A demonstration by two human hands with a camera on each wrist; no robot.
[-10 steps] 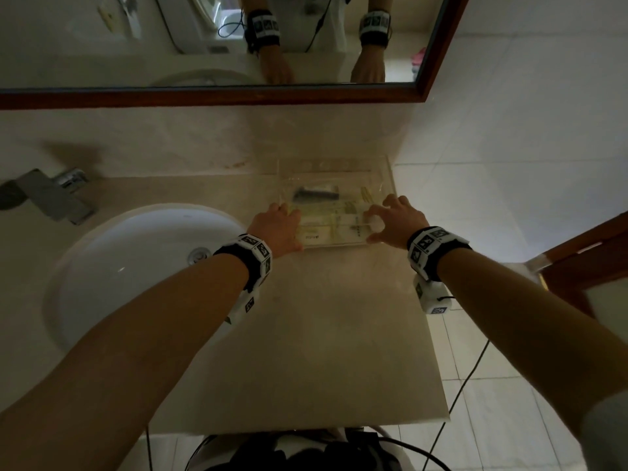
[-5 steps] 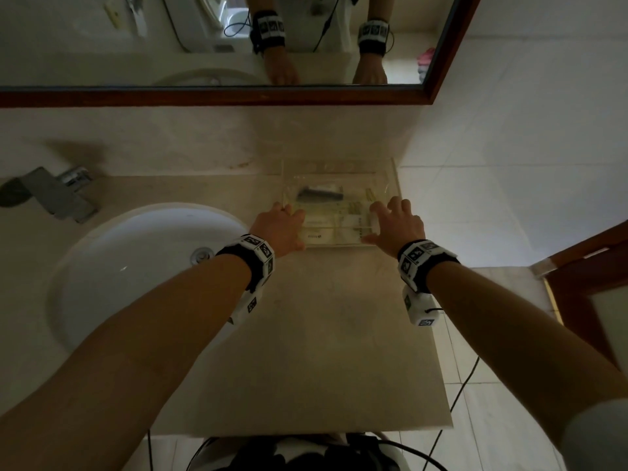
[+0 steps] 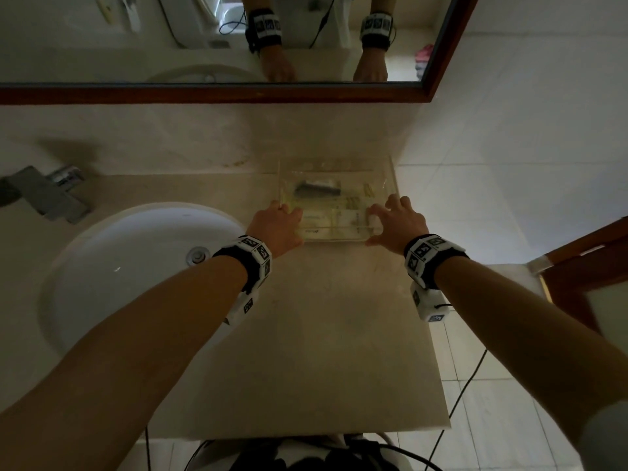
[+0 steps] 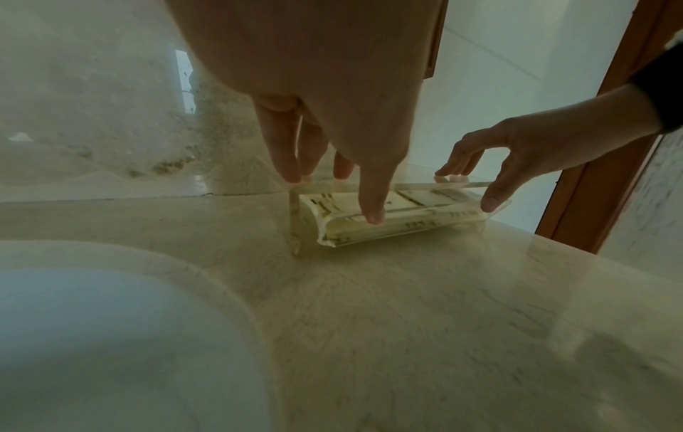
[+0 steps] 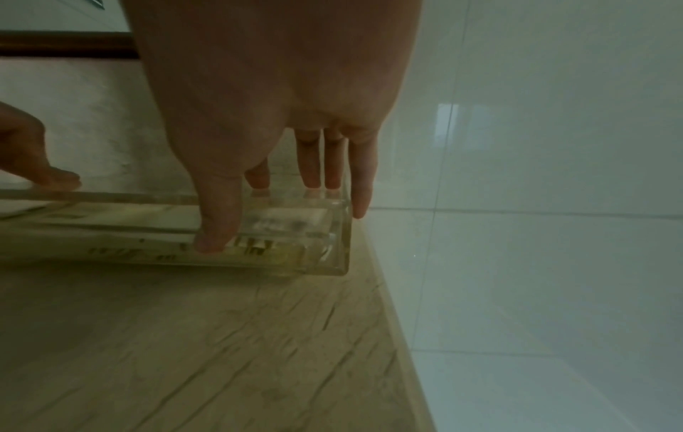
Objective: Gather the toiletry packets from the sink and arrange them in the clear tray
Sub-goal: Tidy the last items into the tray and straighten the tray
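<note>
The clear tray (image 3: pixel 336 164) stands on the counter against the back wall, right of the sink. Several pale toiletry packets (image 3: pixel 339 219) and a dark flat item (image 3: pixel 317 189) lie inside it. My left hand (image 3: pixel 277 226) is at the tray's near left corner. In the left wrist view its fingertips (image 4: pixel 292 176) rest on the left rim and its thumb presses the front wall. My right hand (image 3: pixel 396 224) is at the near right corner. In the right wrist view its thumb (image 5: pixel 216 239) presses the front wall (image 5: pixel 340 233), its fingers reach over the right rim, and the little finger hangs outside.
The white sink basin (image 3: pixel 136 266) lies to the left with a metal faucet (image 3: pixel 44 195) behind it. A framed mirror (image 3: pixel 204 45) hangs above. The counter's right edge (image 3: pixel 428 334) drops to a tiled floor, near the tray's right side. A wooden door frame (image 3: pixel 584 260) stands at right.
My right hand has come in closer over the tray's near right corner. The left hand and the tray stay about where they were.
</note>
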